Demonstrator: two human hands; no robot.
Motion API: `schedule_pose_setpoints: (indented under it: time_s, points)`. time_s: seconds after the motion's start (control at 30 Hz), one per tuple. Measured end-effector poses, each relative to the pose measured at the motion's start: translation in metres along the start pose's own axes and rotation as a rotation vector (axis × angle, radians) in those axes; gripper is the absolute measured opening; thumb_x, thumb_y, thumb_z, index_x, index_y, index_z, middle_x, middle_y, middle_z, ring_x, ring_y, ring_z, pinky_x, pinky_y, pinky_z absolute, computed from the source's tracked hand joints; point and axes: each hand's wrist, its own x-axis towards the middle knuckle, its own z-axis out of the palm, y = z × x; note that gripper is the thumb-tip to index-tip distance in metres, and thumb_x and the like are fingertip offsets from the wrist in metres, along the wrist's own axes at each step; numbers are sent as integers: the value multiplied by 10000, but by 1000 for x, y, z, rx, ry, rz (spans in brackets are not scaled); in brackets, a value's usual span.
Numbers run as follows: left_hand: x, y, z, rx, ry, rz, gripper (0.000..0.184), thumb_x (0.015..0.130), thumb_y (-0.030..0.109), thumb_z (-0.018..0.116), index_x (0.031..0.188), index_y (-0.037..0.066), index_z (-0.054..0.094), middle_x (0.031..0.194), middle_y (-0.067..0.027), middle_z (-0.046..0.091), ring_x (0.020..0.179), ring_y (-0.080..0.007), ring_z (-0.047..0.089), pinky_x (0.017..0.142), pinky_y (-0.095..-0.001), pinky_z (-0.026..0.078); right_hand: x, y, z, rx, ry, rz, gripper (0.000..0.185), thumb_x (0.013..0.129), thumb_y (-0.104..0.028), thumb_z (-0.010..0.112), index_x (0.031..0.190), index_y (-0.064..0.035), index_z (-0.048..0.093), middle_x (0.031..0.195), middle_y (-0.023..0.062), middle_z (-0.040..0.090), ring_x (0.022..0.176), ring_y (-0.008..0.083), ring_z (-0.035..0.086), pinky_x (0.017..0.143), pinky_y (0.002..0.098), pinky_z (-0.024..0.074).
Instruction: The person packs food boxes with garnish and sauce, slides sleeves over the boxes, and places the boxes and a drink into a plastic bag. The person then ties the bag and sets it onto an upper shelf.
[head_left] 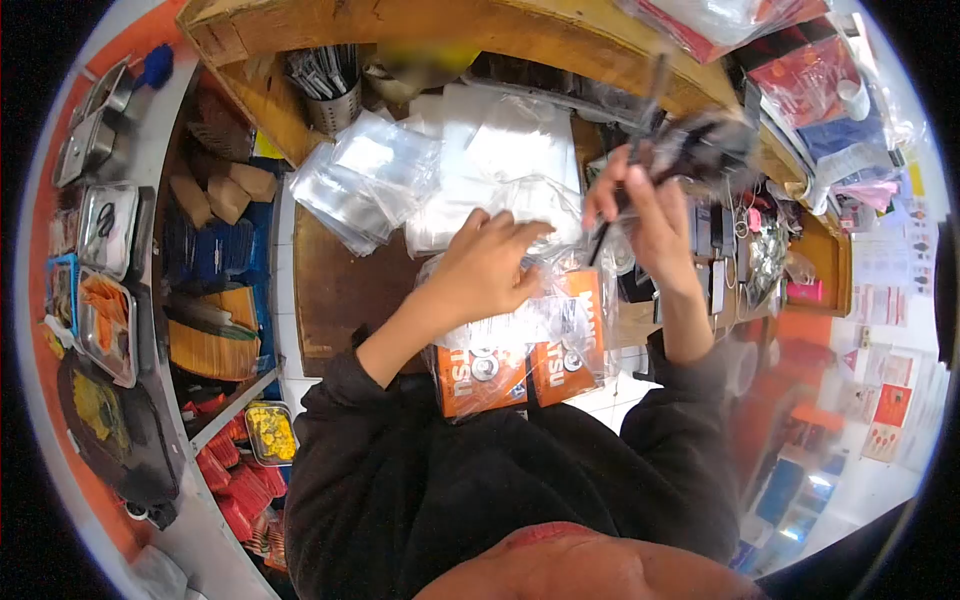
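Observation:
Two orange boxes (480, 385) with white lettering sit in a clear plastic bag (548, 315) in front of my body. My left hand (485, 265) is over the bag's top, fingers bent, with the film between thumb and fingers. Raised to the right of the bag, my right hand (650, 215) has its fingers closed on a thin dark stick-like item (657, 85). A black, shiny bundle (705, 150) is at the same hand, too smeared by motion to name. The stick's lower end points down beside the bag.
Flat clear plastic bags (375, 175) and a white stack (510, 140) lie on the brown table (340, 310). A metal cup (335, 108) of black-wrapped utensils stands under the wooden shelf (450, 25). Food trays (105, 325) line the left counter; cables and small items (750, 240) are at right.

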Motion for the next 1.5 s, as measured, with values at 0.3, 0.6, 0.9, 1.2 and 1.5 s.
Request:
schedule_pose_setpoints:
  time_s: [0.3,0.6,0.9,1.2,1.5]
  points:
    - [-30,-9,-7,409,-272,3,322,697,165,671,1011,110,624,846,-63,607,889,-216,560,819,-390,351,24,32,13,189,-194,387,200,993,-230,472,1016,-31,470,675,-27,346,563,77,339,541,237,320]
    - [-60,-33,-24,-498,543,-179,231,714,-17,600,734,34,376,809,-53,391,763,-144,430,731,-252,416,-1,107,29,-326,-271,65,244,890,-178,588,1059,-28,496,755,91,524,707,218,544,697,310,479]
    - [-42,-17,-9,-710,688,-41,213,682,-15,621,723,19,415,853,-62,434,787,-174,519,785,-303,475,22,156,-40,-1180,-880,648,460,893,-301,555,1273,-47,510,1200,198,587,1071,348,574,890,404,451]
    - [-59,33,-43,-459,355,19,245,587,24,659,699,37,442,850,-117,480,772,-226,491,685,-278,397,-11,115,-32,-1205,-763,434,584,905,-507,491,1164,10,573,1016,261,637,975,371,616,860,432,471]
    - [-59,74,-67,-191,183,230,276,664,35,769,739,18,504,737,-69,478,644,-195,478,587,-284,405,-102,-17,-84,-1385,-974,-75,555,925,-493,480,692,-9,619,723,189,605,804,336,579,876,435,420]
